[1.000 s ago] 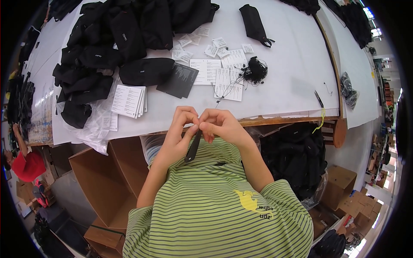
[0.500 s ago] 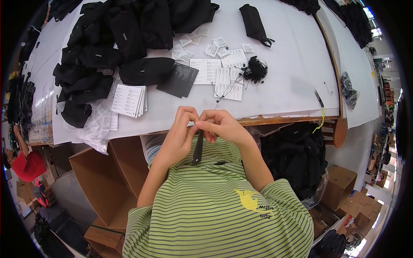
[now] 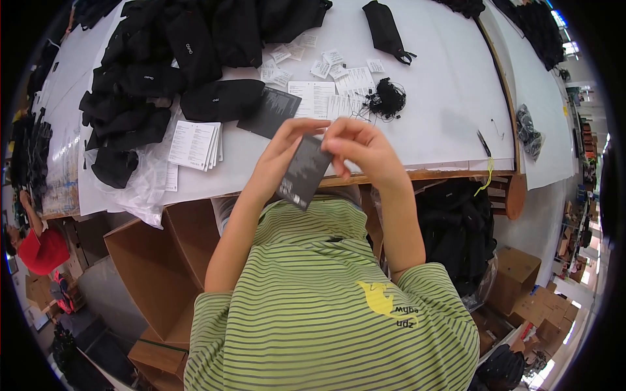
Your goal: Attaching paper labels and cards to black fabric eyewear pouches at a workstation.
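Observation:
My left hand (image 3: 275, 156) grips a dark printed card (image 3: 304, 174) over the table's front edge, its face showing and tilted. At the card's upper right edge, the thumb and fingers of my right hand (image 3: 366, 151) are pinched together, slightly blurred. What they hold, if anything, cannot be made out. Just beyond the hands lie another dark card (image 3: 270, 111), white printed sheets (image 3: 312, 98) and a tangle of black strings (image 3: 387, 99). A stack of white cards (image 3: 193, 144) rests left of my left hand.
Black fabric pouches (image 3: 189, 49) heap at the back left, and one pouch (image 3: 385, 31) lies alone at the back. Small white labels (image 3: 321, 68) are scattered between. Snips (image 3: 484, 143) with a yellow cord lie at right. Below stand cardboard boxes (image 3: 153, 274) and black goods (image 3: 456, 228).
Both hands have moved up and away from my body, toward the table. The dark card, seen nearly edge-on before, now shows its printed face.

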Demonstrator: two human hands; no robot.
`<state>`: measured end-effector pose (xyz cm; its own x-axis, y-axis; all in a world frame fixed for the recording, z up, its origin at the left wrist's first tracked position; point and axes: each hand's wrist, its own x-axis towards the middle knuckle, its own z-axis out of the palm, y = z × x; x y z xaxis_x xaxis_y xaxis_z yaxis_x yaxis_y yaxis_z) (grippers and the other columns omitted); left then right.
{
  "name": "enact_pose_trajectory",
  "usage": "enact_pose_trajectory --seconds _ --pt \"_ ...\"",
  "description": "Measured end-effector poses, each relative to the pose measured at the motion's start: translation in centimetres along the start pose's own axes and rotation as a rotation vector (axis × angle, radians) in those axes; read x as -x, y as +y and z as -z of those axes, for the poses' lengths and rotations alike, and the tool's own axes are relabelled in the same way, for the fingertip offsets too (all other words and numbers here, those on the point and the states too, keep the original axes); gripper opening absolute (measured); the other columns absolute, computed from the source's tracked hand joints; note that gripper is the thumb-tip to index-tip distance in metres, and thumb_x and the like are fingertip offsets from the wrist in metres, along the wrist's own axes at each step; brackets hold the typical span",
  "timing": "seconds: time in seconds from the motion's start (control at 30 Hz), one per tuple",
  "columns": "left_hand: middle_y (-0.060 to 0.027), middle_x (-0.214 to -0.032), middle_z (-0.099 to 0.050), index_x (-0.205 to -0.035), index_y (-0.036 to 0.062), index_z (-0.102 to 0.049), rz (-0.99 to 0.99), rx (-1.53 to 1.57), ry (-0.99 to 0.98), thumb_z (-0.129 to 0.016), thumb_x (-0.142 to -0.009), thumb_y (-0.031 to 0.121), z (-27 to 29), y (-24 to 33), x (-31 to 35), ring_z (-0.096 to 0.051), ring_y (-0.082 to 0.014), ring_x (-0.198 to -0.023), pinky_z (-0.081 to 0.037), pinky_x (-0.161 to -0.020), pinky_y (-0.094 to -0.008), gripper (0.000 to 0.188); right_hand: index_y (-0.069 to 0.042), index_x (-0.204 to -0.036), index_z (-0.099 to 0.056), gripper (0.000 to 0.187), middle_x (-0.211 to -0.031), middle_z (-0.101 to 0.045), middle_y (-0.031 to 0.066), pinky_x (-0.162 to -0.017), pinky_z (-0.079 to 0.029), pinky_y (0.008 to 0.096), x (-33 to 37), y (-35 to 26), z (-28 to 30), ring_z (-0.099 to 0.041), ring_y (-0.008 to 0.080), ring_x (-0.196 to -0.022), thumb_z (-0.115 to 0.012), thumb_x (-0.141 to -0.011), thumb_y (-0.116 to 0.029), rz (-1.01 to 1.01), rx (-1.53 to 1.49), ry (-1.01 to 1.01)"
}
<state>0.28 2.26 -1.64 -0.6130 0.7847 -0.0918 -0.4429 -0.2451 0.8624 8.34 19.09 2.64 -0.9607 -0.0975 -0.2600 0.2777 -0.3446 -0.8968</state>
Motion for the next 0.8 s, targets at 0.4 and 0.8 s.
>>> enact_pose_trajectory --seconds 0.4,0.8 --pt "0.0025 -0.085 -0.059 -0.090 0.0049 -0.060 0.028 -0.273 -0.211 -0.056 -0.095 0.027 1.1 -5.6 -6.8 -0.048 -0.0072 -0.079 -0.041 -0.074 -0.0233 0.023 -0.005 -0.096 -0.060 0.013 -0.060 -0.043 -0.0029 -0.061 -0.033 0.0213 1.5 -3.8 5.1 -0.038 0.0071 -0.058 -0.054 -0.094 -0.017 0.608 -0.456 0.425" --pt "-0.0059 -0.109 -0.059 -0.134 0.0085 -0.043 -0.153 -0.475 -0.148 -0.064 -0.088 0.013 0.8 -4.5 -5.3 -0.057 -0.0108 -0.084 -0.047 -0.076 -0.0261 0.051 -0.004 -0.095 -0.061 0.012 -0.058 -0.045 -0.0017 -0.061 -0.037 0.0231 0.1 -1.2 4.5 -0.039 0.0080 -0.054 -0.055 -0.094 -0.015 0.492 -0.620 0.366"
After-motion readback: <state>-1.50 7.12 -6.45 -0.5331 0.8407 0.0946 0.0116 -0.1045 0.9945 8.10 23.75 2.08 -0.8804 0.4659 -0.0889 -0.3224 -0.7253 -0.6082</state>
